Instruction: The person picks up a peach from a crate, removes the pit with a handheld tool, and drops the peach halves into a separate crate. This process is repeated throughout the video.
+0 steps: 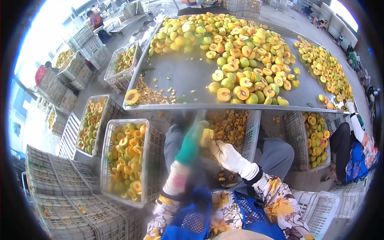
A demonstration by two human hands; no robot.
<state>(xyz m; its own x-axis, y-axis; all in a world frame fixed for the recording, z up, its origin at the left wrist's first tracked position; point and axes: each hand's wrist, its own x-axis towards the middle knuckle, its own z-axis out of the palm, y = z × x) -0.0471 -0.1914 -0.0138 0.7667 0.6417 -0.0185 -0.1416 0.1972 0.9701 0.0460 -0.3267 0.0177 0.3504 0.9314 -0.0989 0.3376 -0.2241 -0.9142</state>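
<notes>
My left hand point(194, 142), in a green and white glove, is blurred in front of my lap, with its fingers round a yellow fruit piece point(207, 137). Touching the right side of that piece are the bent fingers of my right hand point(228, 156), in a white glove; what they pinch, if anything, is hidden. Below both hands, between my knees, a crate point(251, 134) holds brownish-yellow fruit pieces point(230, 126). Just beyond is the metal table point(172, 72), heaped with halved yellow-green fruit point(244, 68) and a small pile of pits point(150, 94) at its near left corner.
Crates of fruit stand at left point(146, 160), further left point(93, 150), beside the table point(120, 82) and at right point(298, 148). Stacked crates point(64, 176) fill the lower left. A co-worker point(360, 156) sits at the table's right end; other people are in the background.
</notes>
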